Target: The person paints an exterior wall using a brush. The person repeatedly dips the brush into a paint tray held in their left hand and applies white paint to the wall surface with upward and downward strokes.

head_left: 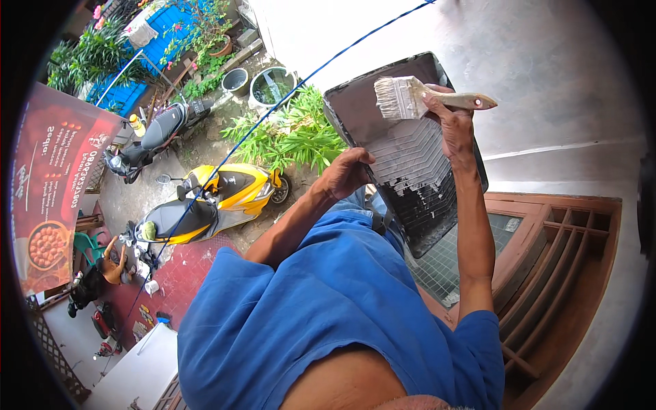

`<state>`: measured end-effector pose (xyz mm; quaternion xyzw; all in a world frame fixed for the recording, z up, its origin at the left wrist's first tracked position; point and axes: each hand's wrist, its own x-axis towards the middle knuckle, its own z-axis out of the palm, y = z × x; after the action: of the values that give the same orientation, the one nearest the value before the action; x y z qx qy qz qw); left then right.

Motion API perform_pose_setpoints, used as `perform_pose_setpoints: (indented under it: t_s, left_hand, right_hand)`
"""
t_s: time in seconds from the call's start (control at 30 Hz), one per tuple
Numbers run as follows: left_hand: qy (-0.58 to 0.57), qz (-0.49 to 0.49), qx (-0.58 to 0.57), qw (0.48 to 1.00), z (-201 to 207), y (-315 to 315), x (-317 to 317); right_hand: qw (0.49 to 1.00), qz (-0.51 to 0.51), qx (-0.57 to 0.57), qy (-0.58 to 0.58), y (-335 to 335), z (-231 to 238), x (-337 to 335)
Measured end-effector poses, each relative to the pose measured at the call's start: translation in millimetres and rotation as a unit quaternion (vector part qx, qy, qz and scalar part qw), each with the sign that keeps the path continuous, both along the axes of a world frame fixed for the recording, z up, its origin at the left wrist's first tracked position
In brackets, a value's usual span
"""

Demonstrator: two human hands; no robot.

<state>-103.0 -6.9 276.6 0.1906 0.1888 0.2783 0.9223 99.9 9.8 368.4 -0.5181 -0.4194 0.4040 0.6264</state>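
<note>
Paint tray [413, 152] before my chest: probably light and stiff, slick where wet, so the rim is the place to hold. My left grip [346, 175] pinches its edge; my right grip [454, 128] holds the paintbrush [410, 97] by the handle above it.
</note>
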Motion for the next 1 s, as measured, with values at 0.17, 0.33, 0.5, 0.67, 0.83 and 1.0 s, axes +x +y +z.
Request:
perform_pose_setpoints:
  t_s: [0.17, 0.33, 0.5, 0.67, 0.83, 1.0]
  left_hand:
    - [-0.019, 0.019, -0.025, 0.999, 14, -4, 3]
    - [-0.033, 0.014, -0.026, 0.999, 16, -3, 2]
    - [-0.027, 0.022, -0.033, 0.999, 24, -6, 2]
    - [-0.055, 0.027, 0.007, 0.998, 0, -4, -1]
    - [-0.045, 0.022, -0.046, 0.998, -29, -2, -3]
    - [-0.019, 0.117, -0.063, 0.991, -45, -5, -11]
  right_hand:
    - [0.943, -0.038, -0.078, 0.322, -26, -15, 27]
    - [0.915, -0.027, -0.062, 0.397, -45, -32, 39]
    - [0.861, -0.023, -0.036, 0.506, -63, -25, 26]
    - [0.857, -0.045, -0.036, 0.512, -73, -14, 19]
    - [0.843, 0.065, 0.006, 0.534, -66, -13, 42]
    - [0.878, 0.036, 0.047, 0.476, -45, 54, 82]
